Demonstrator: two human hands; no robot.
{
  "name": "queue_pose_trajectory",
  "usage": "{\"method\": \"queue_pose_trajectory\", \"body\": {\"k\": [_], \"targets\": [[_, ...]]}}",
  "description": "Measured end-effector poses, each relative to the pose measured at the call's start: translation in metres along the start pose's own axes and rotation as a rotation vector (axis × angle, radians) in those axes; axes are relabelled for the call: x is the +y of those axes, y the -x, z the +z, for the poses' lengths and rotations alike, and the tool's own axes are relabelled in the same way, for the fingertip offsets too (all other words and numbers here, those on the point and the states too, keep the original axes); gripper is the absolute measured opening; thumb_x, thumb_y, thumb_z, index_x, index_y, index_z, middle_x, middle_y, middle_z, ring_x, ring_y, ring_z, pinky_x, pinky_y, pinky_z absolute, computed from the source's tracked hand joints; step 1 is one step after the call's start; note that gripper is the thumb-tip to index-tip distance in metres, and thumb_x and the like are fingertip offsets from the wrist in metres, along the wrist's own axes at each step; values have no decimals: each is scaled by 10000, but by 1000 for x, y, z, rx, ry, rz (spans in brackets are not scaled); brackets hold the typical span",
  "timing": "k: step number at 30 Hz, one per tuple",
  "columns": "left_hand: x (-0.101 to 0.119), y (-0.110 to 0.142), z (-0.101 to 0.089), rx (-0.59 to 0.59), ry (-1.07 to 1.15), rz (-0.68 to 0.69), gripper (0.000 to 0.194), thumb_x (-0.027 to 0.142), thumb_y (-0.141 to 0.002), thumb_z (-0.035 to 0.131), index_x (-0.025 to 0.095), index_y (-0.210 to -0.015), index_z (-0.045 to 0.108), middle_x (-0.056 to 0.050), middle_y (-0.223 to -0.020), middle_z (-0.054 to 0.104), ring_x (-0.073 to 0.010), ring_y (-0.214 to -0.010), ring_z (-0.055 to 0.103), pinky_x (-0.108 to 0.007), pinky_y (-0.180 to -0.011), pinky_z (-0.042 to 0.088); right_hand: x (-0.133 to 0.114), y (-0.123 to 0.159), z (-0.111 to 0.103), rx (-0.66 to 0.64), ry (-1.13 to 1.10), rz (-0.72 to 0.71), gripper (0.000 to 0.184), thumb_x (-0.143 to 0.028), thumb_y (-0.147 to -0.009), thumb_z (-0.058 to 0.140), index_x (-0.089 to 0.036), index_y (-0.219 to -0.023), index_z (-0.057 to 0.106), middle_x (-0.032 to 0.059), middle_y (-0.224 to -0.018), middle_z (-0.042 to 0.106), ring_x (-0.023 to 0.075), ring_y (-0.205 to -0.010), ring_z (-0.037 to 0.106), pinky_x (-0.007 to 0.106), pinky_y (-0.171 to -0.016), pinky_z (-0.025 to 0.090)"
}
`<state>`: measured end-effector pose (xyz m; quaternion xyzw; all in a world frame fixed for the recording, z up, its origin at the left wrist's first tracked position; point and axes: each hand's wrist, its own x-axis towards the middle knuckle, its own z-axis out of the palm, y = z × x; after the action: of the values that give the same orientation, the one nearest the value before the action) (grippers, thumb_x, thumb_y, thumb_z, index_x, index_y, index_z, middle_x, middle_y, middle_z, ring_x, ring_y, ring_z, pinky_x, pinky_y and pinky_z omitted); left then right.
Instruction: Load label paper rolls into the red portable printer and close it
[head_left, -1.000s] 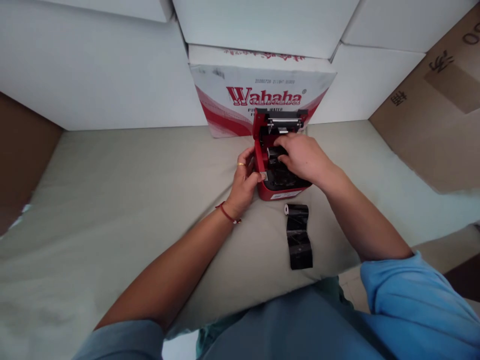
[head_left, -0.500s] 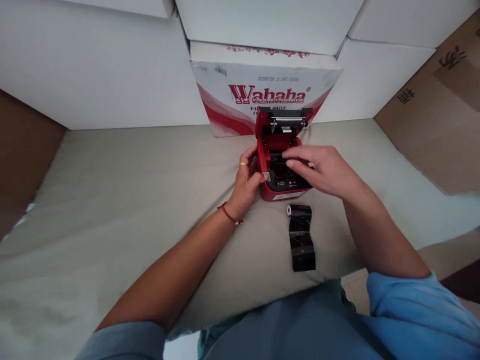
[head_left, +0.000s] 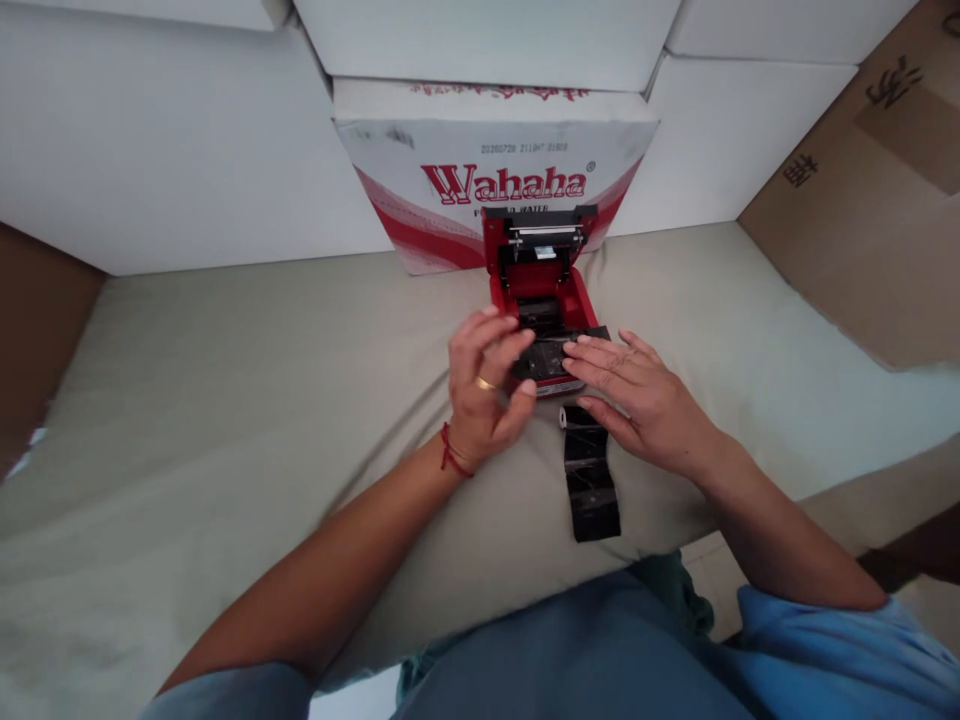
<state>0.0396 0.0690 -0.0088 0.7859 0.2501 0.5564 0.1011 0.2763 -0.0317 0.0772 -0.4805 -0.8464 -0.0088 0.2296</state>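
A small red label printer [head_left: 580, 292] stands with its lid [head_left: 493, 245] raised. In its cavity lies a black roll [head_left: 537, 312], and a black film strip [head_left: 546, 355] stretches from there over the front panel. My right hand [head_left: 637, 400] has its fingers stretched out flat over the printer's right front, fingertips at the strip. At the left front, my left hand [head_left: 484, 385] is open, fingers spread and slightly blurred, close to the strip's left edge. Just in front of the printer, a partly unrolled black film roll [head_left: 590, 470] with a white core lies on the cloth.
Behind the printer stands a Wahaha carton [head_left: 405, 220], with white boxes [head_left: 187, 140] stacked around it. A brown cardboard box [head_left: 862, 230] is at the right, and another brown panel [head_left: 45, 320] at the left. Pale green cloth [head_left: 262, 380] covers the surface.
My left hand has let go of the printer's left side and moved over its front. My right hand has come down and toward me to the front edge. The black strip now covers the front panel.
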Motion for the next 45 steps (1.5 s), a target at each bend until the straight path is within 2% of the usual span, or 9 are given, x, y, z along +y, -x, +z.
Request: {"method": "queue_pose_trajectory", "body": {"k": [5, 11, 16, 22, 26, 30, 33, 38, 45], "targets": [[11, 1, 3, -101, -119, 101, 538, 243, -1013, 666, 372, -1533, 707, -70, -1343, 798, -300, -1313, 723, -559, -1218, 538, 10, -16, -13, 24, -243, 117, 347, -479, -1180, 596, -319, -1401, 811, 76, -1517, 825, 283, -1441, 772, 578, -1358, 501], [7, 4, 2, -114, -132, 112, 614, 219, -979, 702, 427, -1556, 708, -67, -1364, 789, -309, -1319, 712, -584, -1253, 504, 80, -88, 4, 387, -372, 547, 581, -711, -1182, 430, -302, -1424, 765, 74, -1428, 831, 291, -1368, 777, 527, -1183, 635], [7, 5, -1, -195, -163, 84, 553, 253, -1003, 721, 439, -1523, 737, -68, -1410, 768, -331, -1418, 669, -625, -1320, 456, 103, -132, 31, 324, -344, 515, 702, -678, -1228, 218, -249, -1424, 738, 77, -1366, 809, 250, -1310, 775, 461, -1128, 645], [7, 7, 1, -83, -209, 171, 588, 262, -1004, 764, 464, -1552, 695, -54, -1472, 707, -322, -1534, 588, -601, -1366, 414, 67, -103, 14, 404, -425, 444, 706, -766, -1185, 358, -252, -1288, 831, 75, -1284, 858, 269, -1235, 804, 468, -1135, 631], [6, 10, 1, -129, -159, 97, 550, 327, -1002, 795, 518, -1511, 713, -34, -1488, 696, -349, -1577, 573, -659, -1434, 291, 49, -68, 7, 319, -412, 381, 666, -773, -1167, 418, -291, -1232, 874, 74, -1347, 880, 287, -1348, 798, 509, -1246, 580], [6, 9, 4, -69, -226, 137, 487, 329, -1012, 767, 483, -1474, 740, -45, -1475, 705, -347, -1607, 572, -655, -1429, 326, 37, -44, 12, 210, -302, 312, 498, -614, -1189, 490, -295, -1280, 861, 96, -1473, 845, 302, -1483, 745, 606, -1326, 510], [4, 7, 6, -56, -206, 165, 474, 299, -1026, 730, 437, -1480, 730, -65, -1554, 684, -344, -1630, 571, -651, -1408, 364, 29, -43, 14, 198, -234, 329, 396, -507, -1174, 551, -272, -1306, 840, 113, -1515, 822, 304, -1517, 723, 613, -1337, 504], [2, 4, 5, -179, -67, 119, 596, 233, -1030, 704, 446, -1582, 629, -69, -1571, 717, -328, -1572, 655, -652, -1401, 367, 16, -54, 16, 192, -153, 385, 352, -517, -1138, 605, -258, -1237, 821, 130, -1460, 843, 324, -1485, 736, 571, -1271, 583], [-2, -5, -9, -101, 39, -31, 610, 342, -1143, 522, 333, -1742, 412, -98, -1604, 748, -289, -1578, 676, -626, -1452, 289, 19, -41, 18, 103, -161, 324, 422, -430, -1123, 599, -229, -1477, 712, 160, -1679, 698, 330, -1651, 590, 609, -1362, 516]]}}
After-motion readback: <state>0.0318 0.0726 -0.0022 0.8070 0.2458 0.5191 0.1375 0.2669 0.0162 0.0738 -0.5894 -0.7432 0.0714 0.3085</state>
